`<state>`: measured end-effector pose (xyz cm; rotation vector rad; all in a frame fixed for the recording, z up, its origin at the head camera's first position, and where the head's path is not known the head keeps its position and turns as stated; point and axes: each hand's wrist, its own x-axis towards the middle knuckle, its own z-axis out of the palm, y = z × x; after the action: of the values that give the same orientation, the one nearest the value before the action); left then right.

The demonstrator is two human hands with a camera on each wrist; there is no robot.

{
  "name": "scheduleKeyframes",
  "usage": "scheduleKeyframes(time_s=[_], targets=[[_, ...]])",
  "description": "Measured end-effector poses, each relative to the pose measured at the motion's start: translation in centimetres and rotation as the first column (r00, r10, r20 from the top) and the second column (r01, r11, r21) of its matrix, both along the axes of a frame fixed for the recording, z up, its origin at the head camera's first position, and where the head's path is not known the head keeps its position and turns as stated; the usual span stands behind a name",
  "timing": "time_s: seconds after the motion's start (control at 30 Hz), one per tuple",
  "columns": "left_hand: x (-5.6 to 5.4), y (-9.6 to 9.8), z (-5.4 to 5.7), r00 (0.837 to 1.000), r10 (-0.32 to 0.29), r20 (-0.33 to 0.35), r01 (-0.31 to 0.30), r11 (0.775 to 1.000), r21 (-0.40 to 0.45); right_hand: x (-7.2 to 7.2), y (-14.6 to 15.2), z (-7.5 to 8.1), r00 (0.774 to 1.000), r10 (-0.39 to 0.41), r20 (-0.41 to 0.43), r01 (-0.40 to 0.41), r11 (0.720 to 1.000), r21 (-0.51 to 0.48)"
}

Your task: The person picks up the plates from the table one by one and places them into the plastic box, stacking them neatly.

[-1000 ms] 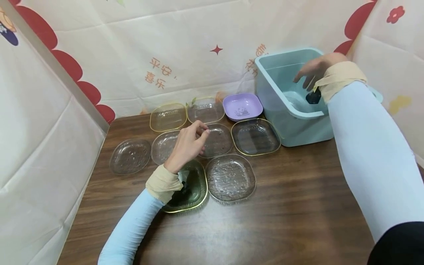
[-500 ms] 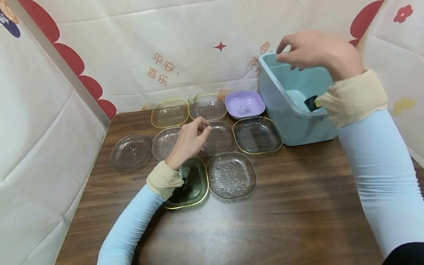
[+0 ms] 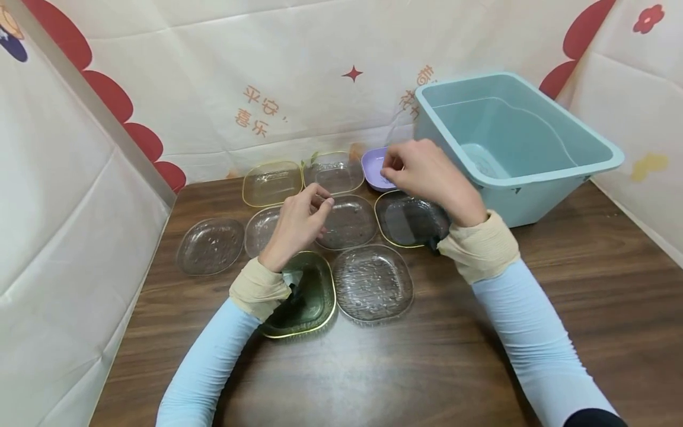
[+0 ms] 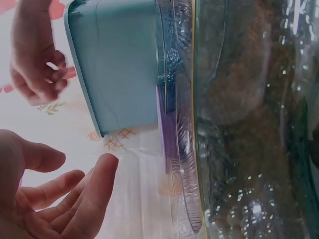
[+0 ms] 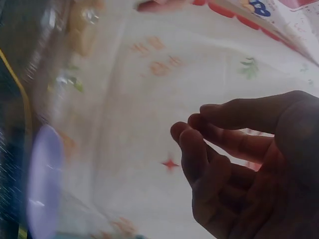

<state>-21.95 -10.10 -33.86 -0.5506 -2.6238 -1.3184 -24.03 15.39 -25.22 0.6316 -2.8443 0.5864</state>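
My left hand (image 3: 299,225) hovers over the middle of a group of plates, fingers loosely bent and holding nothing. Under its wrist sits a dark green, gold-rimmed plate (image 3: 317,311). Clear plates lie around it: a ribbed one (image 3: 373,284), another (image 3: 349,222) by the fingertips. My right hand (image 3: 434,178) is in the air over a smoky gold-rimmed plate (image 3: 397,222), partly hiding a purple dish (image 3: 373,169). In the right wrist view, the fingers (image 5: 194,154) are bent towards the thumb with nothing between them.
A tall light-blue plastic tub (image 3: 533,178) stands at the back right. Two yellowish clear plates (image 3: 272,184) are along the back cloth (image 3: 309,71), and a round clear plate (image 3: 210,246) lies at the left. All rest on a brown wooden table (image 3: 427,367).
My right hand has come up out of the tub and moved left and down, over the plates beside the purple dish. My left hand has barely moved.
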Motion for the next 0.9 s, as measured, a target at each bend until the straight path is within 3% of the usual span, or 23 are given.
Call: scheduleKeyframes(time_s=[0.17, 0.27, 0.4, 0.53, 0.7, 0.77, 0.9], targets=[[-0.3, -0.5, 0.7, 0.999, 0.001, -0.035, -0.002, 1.000, -0.023, -0.8, -0.5, -2.3, 0.999, -0.014, 0.033, 0.014, 1.000, -0.017], [-0.4, -1.5, 1.5, 0.997, 0.026, -0.069, -0.029, 0.999, -0.042, -1.1, -0.7, -2.8, 0.999, -0.020, 0.044, 0.021, 1.000, -0.013], [-0.6, -3.6, 2.8, 0.997, 0.059, -0.059, -0.061, 0.998, -0.026, -1.0, -0.5, -2.9, 0.997, -0.035, 0.066, 0.036, 0.999, -0.007], [-0.8, -6.5, 4.4, 0.998, 0.065, -0.017, -0.065, 0.996, -0.056, -0.9, -0.1, -2.7, 0.994, -0.060, 0.090, 0.061, 0.998, -0.013], [-0.4, -10.5, 6.4, 0.995, 0.090, 0.047, -0.081, 0.982, -0.170, -0.9, 0.0, -2.5, 0.991, -0.066, 0.114, 0.071, 0.997, -0.041], [-0.3, -12.0, 6.9, 0.993, 0.098, 0.073, -0.077, 0.967, -0.242, -1.0, 0.0, -2.5, 0.991, -0.063, 0.122, 0.069, 0.996, -0.047], [-0.5, -14.9, 7.0, 0.978, 0.074, 0.193, 0.003, 0.928, -0.373, -0.9, 0.3, -2.5, 0.989, -0.066, 0.135, 0.075, 0.995, -0.061]])
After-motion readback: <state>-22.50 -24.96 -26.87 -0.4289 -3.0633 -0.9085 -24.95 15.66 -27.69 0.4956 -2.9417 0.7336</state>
